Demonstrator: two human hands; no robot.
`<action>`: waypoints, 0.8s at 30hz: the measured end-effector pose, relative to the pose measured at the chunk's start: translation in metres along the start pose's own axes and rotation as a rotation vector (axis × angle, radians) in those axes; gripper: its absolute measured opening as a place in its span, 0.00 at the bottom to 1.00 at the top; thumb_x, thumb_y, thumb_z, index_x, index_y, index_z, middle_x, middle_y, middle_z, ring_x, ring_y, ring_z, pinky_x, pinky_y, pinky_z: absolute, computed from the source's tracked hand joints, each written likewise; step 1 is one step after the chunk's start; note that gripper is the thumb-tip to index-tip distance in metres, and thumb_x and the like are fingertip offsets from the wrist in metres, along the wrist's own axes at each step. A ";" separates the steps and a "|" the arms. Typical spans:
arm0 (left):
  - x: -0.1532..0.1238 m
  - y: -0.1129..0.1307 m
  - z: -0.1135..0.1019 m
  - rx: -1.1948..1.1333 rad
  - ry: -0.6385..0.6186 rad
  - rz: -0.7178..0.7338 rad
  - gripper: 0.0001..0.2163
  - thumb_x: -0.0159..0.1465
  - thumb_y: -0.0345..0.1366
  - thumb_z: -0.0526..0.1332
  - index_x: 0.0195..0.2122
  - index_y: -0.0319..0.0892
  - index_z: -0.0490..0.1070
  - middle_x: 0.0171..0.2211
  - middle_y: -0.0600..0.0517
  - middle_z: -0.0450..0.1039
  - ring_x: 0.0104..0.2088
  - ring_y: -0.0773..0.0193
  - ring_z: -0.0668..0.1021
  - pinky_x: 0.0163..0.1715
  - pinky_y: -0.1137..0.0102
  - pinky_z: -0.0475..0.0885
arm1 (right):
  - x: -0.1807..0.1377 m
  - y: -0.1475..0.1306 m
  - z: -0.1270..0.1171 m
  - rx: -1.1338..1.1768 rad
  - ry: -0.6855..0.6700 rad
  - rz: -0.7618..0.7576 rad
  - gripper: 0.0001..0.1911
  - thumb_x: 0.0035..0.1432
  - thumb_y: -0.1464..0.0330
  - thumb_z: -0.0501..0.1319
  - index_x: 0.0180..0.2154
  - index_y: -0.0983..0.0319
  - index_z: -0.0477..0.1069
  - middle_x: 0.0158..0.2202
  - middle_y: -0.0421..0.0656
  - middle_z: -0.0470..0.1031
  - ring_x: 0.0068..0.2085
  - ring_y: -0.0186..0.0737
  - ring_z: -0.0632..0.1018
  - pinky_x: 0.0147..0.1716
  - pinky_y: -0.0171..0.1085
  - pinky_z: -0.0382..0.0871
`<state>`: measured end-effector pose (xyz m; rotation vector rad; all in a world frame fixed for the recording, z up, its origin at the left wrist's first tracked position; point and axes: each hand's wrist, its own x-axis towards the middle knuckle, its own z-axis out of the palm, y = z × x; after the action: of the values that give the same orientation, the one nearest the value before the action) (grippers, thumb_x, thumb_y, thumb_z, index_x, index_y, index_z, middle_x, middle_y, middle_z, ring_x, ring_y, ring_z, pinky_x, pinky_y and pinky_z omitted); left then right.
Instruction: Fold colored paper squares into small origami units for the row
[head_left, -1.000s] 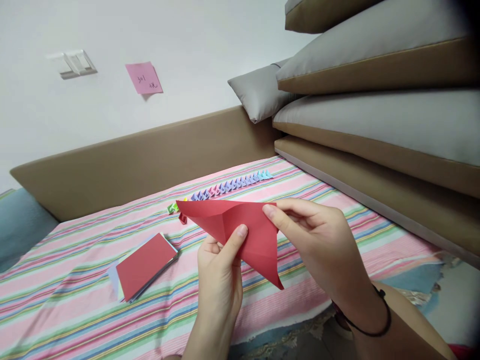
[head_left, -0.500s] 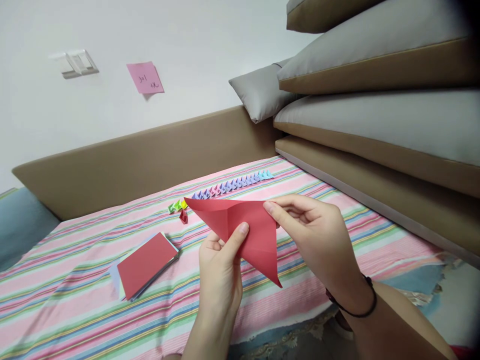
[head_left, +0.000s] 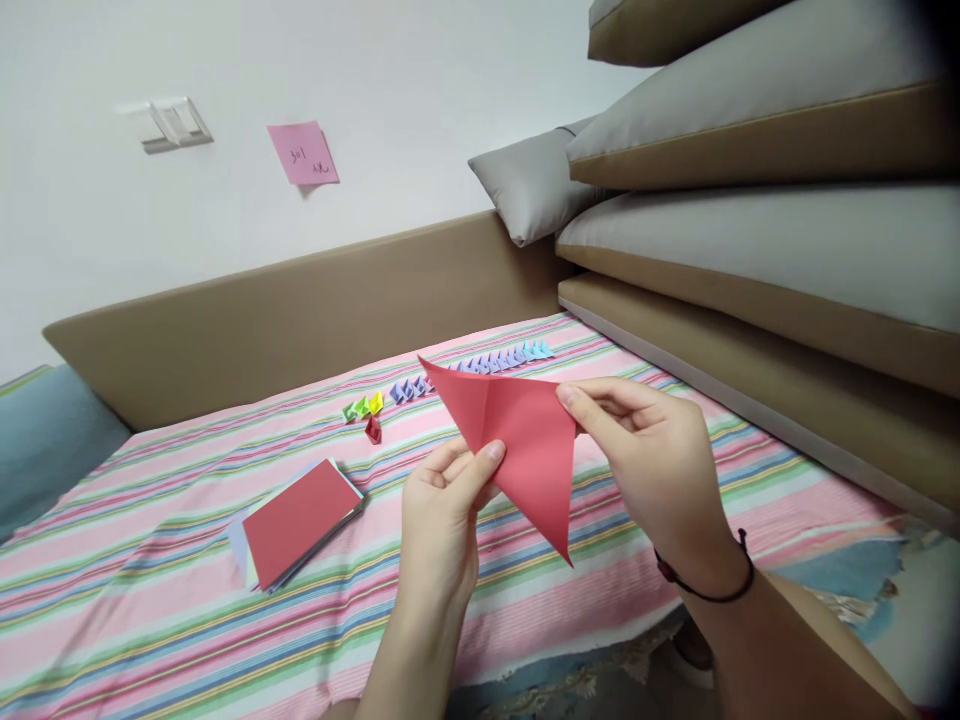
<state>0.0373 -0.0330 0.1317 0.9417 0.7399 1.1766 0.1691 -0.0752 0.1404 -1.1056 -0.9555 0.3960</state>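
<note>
A creased sheet of red paper [head_left: 525,430] is held up above the striped cloth, its corners pointing out to the upper left and down. My left hand [head_left: 446,510] pinches its lower left edge, thumb on the front and fingers behind. At the upper right corner, my right hand [head_left: 645,440] grips it between thumb and fingers. Beyond the paper runs a row of small folded paper pieces [head_left: 495,362] in blue and purple, partly hidden by the sheet. Yellow and green folded pieces [head_left: 363,406] and a dark red one [head_left: 373,430] lie to the left.
A stack of coloured paper [head_left: 300,525], red on top, lies at left on the striped cloth [head_left: 187,620]. Grey and brown cushions [head_left: 750,230] are piled at right. A brown backrest [head_left: 300,320] stands against the wall, with a pink note [head_left: 304,153] above it.
My left hand has slid to the sheet's lower left edge, and the sheet has tilted, its left corner swinging up and right. The whole view has shifted slightly.
</note>
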 end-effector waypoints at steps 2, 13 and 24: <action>0.003 0.001 -0.003 0.021 0.003 -0.026 0.13 0.46 0.34 0.73 0.32 0.36 0.77 0.31 0.46 0.81 0.29 0.63 0.81 0.31 0.73 0.75 | 0.003 0.004 -0.002 0.002 0.018 0.001 0.07 0.55 0.65 0.64 0.33 0.60 0.79 0.32 0.43 0.80 0.33 0.40 0.80 0.32 0.36 0.76; 0.010 -0.001 -0.009 0.082 0.009 -0.017 0.24 0.48 0.33 0.72 0.47 0.35 0.72 0.31 0.45 0.81 0.32 0.62 0.82 0.39 0.70 0.76 | 0.008 0.017 -0.003 0.067 0.036 0.012 0.07 0.55 0.65 0.65 0.34 0.60 0.79 0.32 0.42 0.80 0.34 0.38 0.79 0.35 0.36 0.76; 0.011 -0.001 -0.009 0.042 0.056 0.067 0.21 0.47 0.33 0.72 0.43 0.36 0.72 0.28 0.48 0.81 0.30 0.64 0.81 0.36 0.72 0.75 | 0.012 0.030 -0.001 0.135 -0.020 0.013 0.07 0.55 0.65 0.65 0.36 0.60 0.79 0.32 0.42 0.80 0.32 0.38 0.79 0.33 0.36 0.76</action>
<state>0.0328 -0.0201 0.1269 0.9781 0.7848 1.2547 0.1820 -0.0545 0.1193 -0.9873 -0.9261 0.4767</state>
